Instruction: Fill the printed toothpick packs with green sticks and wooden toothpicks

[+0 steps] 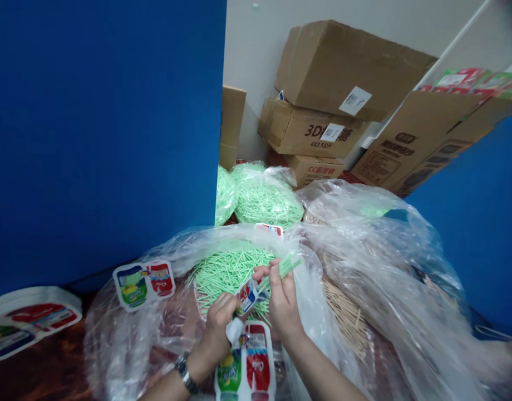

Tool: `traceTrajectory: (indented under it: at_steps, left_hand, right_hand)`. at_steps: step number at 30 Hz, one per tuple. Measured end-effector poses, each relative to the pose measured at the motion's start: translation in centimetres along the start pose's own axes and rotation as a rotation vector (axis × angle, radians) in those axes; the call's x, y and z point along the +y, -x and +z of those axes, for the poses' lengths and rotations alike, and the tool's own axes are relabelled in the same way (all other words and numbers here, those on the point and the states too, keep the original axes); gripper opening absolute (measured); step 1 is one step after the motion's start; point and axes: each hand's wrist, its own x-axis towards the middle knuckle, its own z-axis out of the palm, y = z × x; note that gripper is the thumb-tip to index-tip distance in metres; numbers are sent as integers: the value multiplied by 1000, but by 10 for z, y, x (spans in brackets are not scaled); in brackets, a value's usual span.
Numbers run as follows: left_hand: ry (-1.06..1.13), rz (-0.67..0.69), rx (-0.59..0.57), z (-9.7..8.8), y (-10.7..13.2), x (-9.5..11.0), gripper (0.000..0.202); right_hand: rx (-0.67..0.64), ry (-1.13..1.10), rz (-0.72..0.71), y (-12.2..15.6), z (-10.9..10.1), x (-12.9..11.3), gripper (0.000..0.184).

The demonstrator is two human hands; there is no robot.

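My left hand [220, 323] is closed around a small printed packet [248, 295], red, blue and white. My right hand [281, 298] pinches a small bundle of green sticks [290, 265] at the packet's open end. Both hands hover over a clear plastic bag [189, 245] that holds a heap of loose green sticks [222, 273]. A wristwatch [185, 372] is on my left wrist. Below the hands lies a printed sheet of packets [245, 367], green and red.
A blue partition [106, 128] stands at left, another at right [481, 223]. Cardboard boxes [348, 72] are stacked behind. More bags of green sticks [266, 197] and a bag of wooden sticks [343, 312] lie around. Printed packet sheets [143, 284] [28, 320] lie at left.
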Motion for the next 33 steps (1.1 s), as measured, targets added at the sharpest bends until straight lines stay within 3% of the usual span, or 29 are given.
traceTrajectory:
  at_steps: [4,15,20,26,31,33]
  left_hand:
    - [24,-33,24,3,-2,4,26]
    - [-22,66,53,1,-4,-2,17]
    - [-51,108,57,-5,-9,-4,20]
    - [28,54,14,-11,-10,1,15]
    - [151,-4,-6,-11,-12,5,15]
    - [191,-24,-32,-12,-14,7,15]
  right_hand:
    - [-74,148,-186,9,-1,0,32]
    - [-50,221,-62,13,1,13,40]
    - [-225,300,-46,10,-7,13,39]
    - [-453,396,-84,-7,-25,-5,41]
    - [-316,380,-160,-10,-25,-6,47]
    - [-346,480,-237,-9,-22,-2,45]
